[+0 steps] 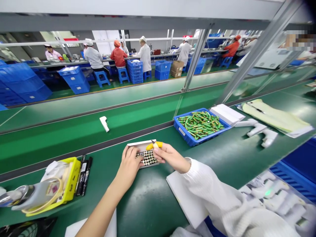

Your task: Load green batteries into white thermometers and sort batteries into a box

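Observation:
A shallow white box (142, 144) with its lid side raised lies on the green bench, and rows of small upright batteries (149, 158) fill its visible part. My left hand (130, 161) is curled over the box's left end, its fingertips and thumb at the batteries and hiding some of them. Above the right end, my right hand (170, 156) is closed in a pinch. Bright yellow shows at its fingertips, beside a small pale piece with a dark pointed tip (153, 142); its kind is unclear.
A blue tray (182, 132) of green batteries stands back right, near white papers (227, 113) and white device housings (256, 128). At left are a yellow basket (71, 179) and black markers (84, 176). A white housing (104, 124) lies on the strip beyond. Co-workers sit farther off.

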Tool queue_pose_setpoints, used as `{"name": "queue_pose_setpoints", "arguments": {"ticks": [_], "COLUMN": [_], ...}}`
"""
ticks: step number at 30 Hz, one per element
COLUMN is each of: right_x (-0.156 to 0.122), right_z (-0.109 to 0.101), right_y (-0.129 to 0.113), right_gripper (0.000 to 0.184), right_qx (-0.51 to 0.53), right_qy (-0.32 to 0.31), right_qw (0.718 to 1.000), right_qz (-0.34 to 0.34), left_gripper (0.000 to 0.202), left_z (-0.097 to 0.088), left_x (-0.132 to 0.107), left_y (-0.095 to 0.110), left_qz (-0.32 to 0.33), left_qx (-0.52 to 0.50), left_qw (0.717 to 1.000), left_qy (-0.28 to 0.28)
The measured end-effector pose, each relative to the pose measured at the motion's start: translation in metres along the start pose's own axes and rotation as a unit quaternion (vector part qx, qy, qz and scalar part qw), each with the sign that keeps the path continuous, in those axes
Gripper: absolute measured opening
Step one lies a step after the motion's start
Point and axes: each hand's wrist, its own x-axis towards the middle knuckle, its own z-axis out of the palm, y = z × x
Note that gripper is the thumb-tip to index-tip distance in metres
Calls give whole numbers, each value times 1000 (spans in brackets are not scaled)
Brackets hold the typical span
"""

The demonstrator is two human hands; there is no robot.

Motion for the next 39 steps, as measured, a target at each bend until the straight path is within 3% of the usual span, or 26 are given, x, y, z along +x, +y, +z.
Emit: {"name": "queue_pose_setpoints", "arguments": {"ticks": [3,8,10,13,16,21,26,34,39], "right_x": [6,4,1,-3,-6,-9,-10,-10,-10], "right_z": [4,6,9,14,18,20,20,19,19], "right_y": [22,36,37,39,41,42,45,45,46], "right_gripper": [41,37,37,34,31,30,30,29,28], "right_qx": [74,38,8,-29,-47,-106,-144,-164,-162], "right_qy": [-17,-3,5,33,54,71,83,89,91], "right_qw": [997,999,1000,999,997,992,986,982,982], "right_qz": [11,16,20,12,-2,-2,-16,-21,-18], "left_gripper": [8,11,13,23,39,41,41,33,34], "left_z": [-3,-17,-21,-22,-20,-14,-14,-19,-21], "left_x": [-1,-1,-1,1,2,2,2,1,2], "left_y": [2,2,2,3,7,12,12,8,6], "left_qz": [-22,-117,-183,-286,-320,-351,-353,-327,-329], "left_qx": [-34,-196,-304,-478,-588,-634,-655,-632,-625], "left_qw": [999,973,934,828,734,676,658,695,702], "left_qy": [3,17,29,68,118,133,116,101,96]}}
